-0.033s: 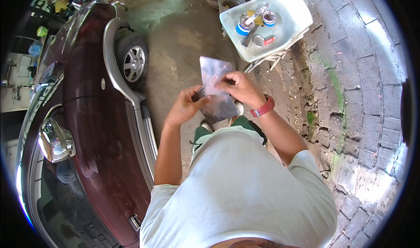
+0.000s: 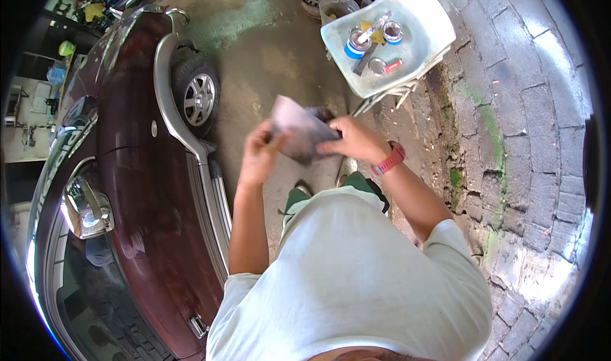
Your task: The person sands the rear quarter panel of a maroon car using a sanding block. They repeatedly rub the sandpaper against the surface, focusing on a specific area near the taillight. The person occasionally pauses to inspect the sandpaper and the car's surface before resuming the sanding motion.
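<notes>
Bright daylight fills the scene, with strong sun on the paving at the right, washed nearly white at the lower right. The car's dark body (image 2: 146, 214) shows glossy reflections and glare. Both hands and the sheet (image 2: 299, 132) they hold are motion-blurred. Fisheye distortion bends edges, and a black rim surrounds the round picture.

Maroon car (image 2: 127, 189) close left, laden chair (image 2: 433, 36) ahead; bare concrete (image 2: 267, 62) between.

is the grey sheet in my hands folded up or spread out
Spread out, mostly: the grey sheet shows a broad flat face between left hand and right hand. Motion blur hides any creases.
</notes>
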Motion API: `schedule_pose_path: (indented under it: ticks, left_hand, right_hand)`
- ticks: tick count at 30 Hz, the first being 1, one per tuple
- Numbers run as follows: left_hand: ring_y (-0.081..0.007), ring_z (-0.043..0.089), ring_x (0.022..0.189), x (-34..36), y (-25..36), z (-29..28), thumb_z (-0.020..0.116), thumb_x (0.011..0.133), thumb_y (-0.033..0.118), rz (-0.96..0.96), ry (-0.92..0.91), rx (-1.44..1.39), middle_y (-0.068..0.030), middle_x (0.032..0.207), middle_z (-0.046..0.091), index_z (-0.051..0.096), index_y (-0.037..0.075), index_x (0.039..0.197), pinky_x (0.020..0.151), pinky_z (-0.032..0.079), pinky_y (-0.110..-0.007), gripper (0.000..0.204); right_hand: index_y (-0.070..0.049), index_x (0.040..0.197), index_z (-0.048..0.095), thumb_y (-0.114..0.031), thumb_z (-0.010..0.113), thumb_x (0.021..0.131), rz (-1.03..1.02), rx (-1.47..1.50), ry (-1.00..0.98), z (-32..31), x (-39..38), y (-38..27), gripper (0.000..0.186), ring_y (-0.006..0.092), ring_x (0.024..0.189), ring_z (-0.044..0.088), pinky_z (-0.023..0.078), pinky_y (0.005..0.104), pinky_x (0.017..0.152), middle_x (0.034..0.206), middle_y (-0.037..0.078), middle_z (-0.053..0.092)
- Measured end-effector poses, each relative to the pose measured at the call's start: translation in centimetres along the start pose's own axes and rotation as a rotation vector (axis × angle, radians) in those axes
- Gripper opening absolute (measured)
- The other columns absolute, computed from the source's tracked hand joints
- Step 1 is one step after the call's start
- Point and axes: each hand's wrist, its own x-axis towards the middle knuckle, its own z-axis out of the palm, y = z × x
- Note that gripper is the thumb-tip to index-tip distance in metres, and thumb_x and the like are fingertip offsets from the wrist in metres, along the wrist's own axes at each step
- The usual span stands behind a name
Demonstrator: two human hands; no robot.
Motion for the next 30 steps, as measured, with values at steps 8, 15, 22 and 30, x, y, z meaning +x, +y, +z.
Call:
schedule_pose_path:
  ticks: [8,15,22,30]
  left_hand:
    - [-0.0031,0.058,0.087,2.3,1.8,2.0,0.073,0.097,0.014,0.078,0.198,0.082,0.0054,0.097,0.069,0.072,0.006,0.108,0.081,0.046,-0.021,0.013]
    - [-0.0091,0.064,0.092,2.0,2.2,3.1,0.071,0.098,0.014,0.156,0.365,-0.304,-0.0006,0.102,0.07,0.07,0.007,0.111,0.081,0.051,-0.027,0.015]
    - [-0.0146,0.07,0.101,-0.4,-0.1,-1.2,0.069,0.1,0.018,0.082,0.463,-0.428,-0.0035,0.123,0.068,0.057,0.012,0.137,0.08,0.059,-0.028,0.04]
    - [-0.0187,0.035,0.144,-3.4,-1.9,2.7,0.06,0.106,0.024,-0.009,0.098,-0.474,-0.007,0.158,0.039,0.008,0.01,0.166,0.119,0.029,-0.036,0.081]
  right_hand:
    - [0.0,0.127,0.064,-0.057,0.085,0.077,-0.173,0.089,0.525,-4.2,2.1,2.0,0.079,0.0394,0.115,0.065,0.052,0.0454,0.099,0.126,0.025,0.065]
    - [0.0,0.133,0.06,-0.046,0.092,0.068,-0.152,-0.291,0.302,-2.4,2.1,4.0,0.086,0.0404,0.125,0.059,0.05,0.0449,0.103,0.138,0.024,0.058]
    - [-0.002,0.129,0.06,-0.003,0.071,0.093,-0.151,0.858,0.503,-2.6,0.9,2.2,0.037,0.0152,0.107,0.064,0.052,0.0302,0.093,0.121,0.009,0.067]
    - [0.0,0.13,0.06,-0.014,0.074,0.096,0.024,0.896,0.721,3.1,2.8,2.0,0.039,0.0119,0.102,0.064,0.051,0.0294,0.092,0.118,0.007,0.07]
